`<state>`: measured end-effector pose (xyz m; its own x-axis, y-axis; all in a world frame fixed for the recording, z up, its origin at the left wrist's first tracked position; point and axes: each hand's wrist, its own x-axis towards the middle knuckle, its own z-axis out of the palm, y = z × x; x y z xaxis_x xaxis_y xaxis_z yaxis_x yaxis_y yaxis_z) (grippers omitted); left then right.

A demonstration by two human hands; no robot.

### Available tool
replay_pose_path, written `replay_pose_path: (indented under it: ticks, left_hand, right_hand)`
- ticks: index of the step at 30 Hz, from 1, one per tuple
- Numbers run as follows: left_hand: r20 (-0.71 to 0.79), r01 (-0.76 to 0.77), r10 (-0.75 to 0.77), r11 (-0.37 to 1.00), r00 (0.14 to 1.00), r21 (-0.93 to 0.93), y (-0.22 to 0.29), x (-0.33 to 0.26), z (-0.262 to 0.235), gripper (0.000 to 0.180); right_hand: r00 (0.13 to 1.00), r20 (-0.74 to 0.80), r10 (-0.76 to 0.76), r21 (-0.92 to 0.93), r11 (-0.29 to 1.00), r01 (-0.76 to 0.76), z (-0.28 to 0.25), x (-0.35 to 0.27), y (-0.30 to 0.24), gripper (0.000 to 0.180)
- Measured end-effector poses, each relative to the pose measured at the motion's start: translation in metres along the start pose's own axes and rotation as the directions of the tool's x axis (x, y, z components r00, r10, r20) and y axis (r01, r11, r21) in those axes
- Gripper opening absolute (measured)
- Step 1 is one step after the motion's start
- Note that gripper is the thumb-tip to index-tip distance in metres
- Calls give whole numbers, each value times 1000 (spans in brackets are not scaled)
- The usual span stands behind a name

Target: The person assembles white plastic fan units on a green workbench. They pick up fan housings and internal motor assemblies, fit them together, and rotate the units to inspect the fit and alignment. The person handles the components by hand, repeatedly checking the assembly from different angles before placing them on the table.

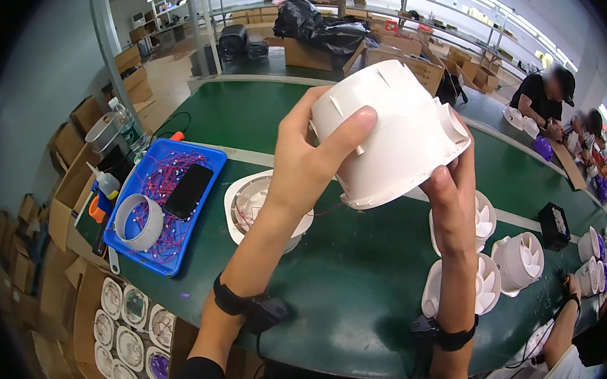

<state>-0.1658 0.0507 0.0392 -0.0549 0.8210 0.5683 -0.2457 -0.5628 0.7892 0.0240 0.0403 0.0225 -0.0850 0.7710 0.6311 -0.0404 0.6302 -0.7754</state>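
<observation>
A white plastic housing (pixel 392 133), cup-shaped with a short side spout, is held up tilted above the table between both hands. My left hand (pixel 314 146) grips its left side, the thumb laid across the outer wall. Around its lower right edge my right hand (pixel 454 199) is closed, fingers partly hidden behind it. Below and left of the housing, a white round base (pixel 241 230) with wires inside lies on the green table, partly covered by my left forearm. A thin red wire runs from near that base toward the raised housing.
At left, a blue tray (pixel 208 154) holds red wires, a black phone (pixel 189 190) and a white ring (pixel 140 222). A cardboard box (pixel 88 349) of round white parts stands lower left. Several white fan units (pixel 520 264) and a black box (pixel 554 227) are at right. Other people work farther right.
</observation>
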Motion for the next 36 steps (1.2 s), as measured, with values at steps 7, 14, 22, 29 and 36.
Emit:
replay_pose_path:
  ticks: [7,14,22,29,36]
  left_hand:
    - [-12,-58,58,997,998,42,2,2,0,43]
    - [-26,-50,52,996,998,76,7,0,-1,43]
    - [34,60,-61,998,998,19,7,4,-12,56]
    - [53,134,-133,991,990,-16,10,5,-15,74]
    - [227,150,-141,989,964,-22,23,1,-16,83]
  right_hand:
    - [985,-73,159,140,979,-148,1,-4,-11,100]
    - [984,-51,169,166,973,-158,-2,-3,-13,102]
    - [980,-35,197,228,956,-184,-4,-2,-15,98]
    - [971,-53,234,440,878,-187,-15,-6,-5,70]
    - [904,9,428,686,655,-317,-24,-7,0,63]
